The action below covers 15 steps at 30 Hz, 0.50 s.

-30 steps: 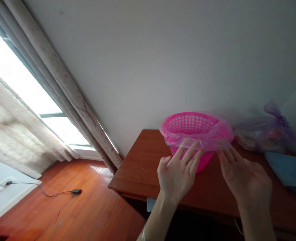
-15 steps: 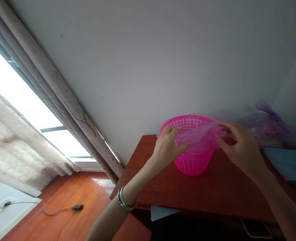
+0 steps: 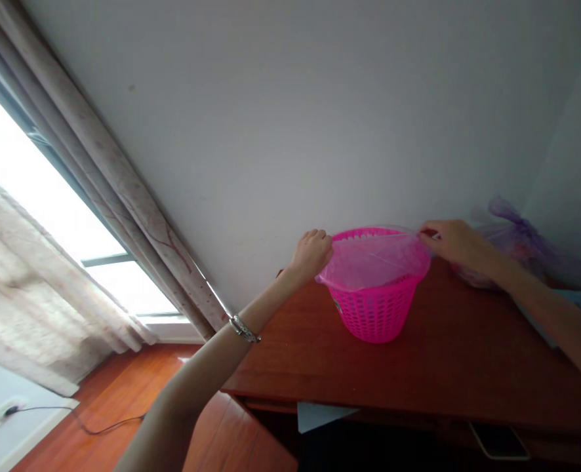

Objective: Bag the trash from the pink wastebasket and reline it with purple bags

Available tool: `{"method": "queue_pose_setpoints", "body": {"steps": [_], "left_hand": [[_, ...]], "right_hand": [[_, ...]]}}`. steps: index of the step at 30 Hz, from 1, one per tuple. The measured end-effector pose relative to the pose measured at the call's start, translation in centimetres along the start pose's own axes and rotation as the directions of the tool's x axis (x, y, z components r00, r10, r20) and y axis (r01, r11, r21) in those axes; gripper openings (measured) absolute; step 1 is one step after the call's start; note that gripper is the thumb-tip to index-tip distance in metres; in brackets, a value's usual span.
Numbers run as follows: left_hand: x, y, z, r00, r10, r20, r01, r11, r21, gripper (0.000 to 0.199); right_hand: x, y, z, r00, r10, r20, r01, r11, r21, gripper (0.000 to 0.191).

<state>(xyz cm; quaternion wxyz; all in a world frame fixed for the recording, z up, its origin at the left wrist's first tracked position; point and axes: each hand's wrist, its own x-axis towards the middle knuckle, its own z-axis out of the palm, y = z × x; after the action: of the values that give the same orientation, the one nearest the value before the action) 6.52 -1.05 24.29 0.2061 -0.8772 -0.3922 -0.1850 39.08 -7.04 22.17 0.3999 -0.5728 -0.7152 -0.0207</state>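
Note:
A bright pink perforated plastic basket (image 3: 376, 314) stands upright on the reddish-brown table. Over its near rim and across its mouth stretches a thin, see-through pink plastic bag (image 3: 374, 261). My left hand (image 3: 313, 252) is closed on the bag's edge at the left of the rim, a silver bracelet (image 3: 244, 329) on that wrist. At the right rear of the rim, my right hand (image 3: 442, 237) pinches the opposite edge of the bag. Between the two hands the bag's edge is pulled fairly straight, and part of the far rim shows behind it.
A knotted purple bag (image 3: 517, 236) with something inside lies behind my right forearm. Under that arm is a pale blue packet (image 3: 536, 314). A phone (image 3: 500, 440) sits at the table's front edge, near a white sheet (image 3: 322, 415). Wall behind; curtains (image 3: 123, 190) left.
My hands have moved apart and slightly back, the left closing on the bag's edge. The bag, bunched near the right hand before, is now spread across the basket's mouth.

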Motion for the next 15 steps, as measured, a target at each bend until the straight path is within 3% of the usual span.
{"method": "queue_pose_setpoints", "body": {"steps": [2, 6, 10, 13, 15], "left_hand": [[-0.3, -0.8, 0.6, 0.997, -0.078, 0.029, 0.078, 0.997, 0.02, 0.023], [-0.3, -2.7, 1.9, 0.971, -0.22, 0.091, 0.222, 0.975, -0.021, 0.024], [0.4, -5.5, 2.7, 0.954, -0.275, 0.119, 0.298, 0.915, -0.272, 0.024], [1.1, -7.9, 3.1, 0.955, -0.27, 0.124, 0.29, 0.76, -0.581, 0.021], [1.5, -9.3, 3.3, 0.948, -0.265, 0.175, 0.304, 0.596, -0.743, 0.019]], "right_hand": [[0.4, 0.7, -0.3, 0.995, 0.041, 0.094, -0.044, 0.998, 0.033, 0.028], [1.0, 2.1, -0.7, 0.971, 0.135, 0.195, -0.2, 0.908, 0.368, 0.033], [1.9, 4.0, -1.2, 0.931, 0.183, 0.315, -0.326, 0.806, 0.494, 0.027], [3.2, 5.8, -1.9, 0.882, 0.11, 0.458, -0.319, 0.855, 0.409, 0.022], [4.4, 6.7, -2.3, 0.811, 0.038, 0.584, -0.262, 0.916, 0.303, 0.021]]}}
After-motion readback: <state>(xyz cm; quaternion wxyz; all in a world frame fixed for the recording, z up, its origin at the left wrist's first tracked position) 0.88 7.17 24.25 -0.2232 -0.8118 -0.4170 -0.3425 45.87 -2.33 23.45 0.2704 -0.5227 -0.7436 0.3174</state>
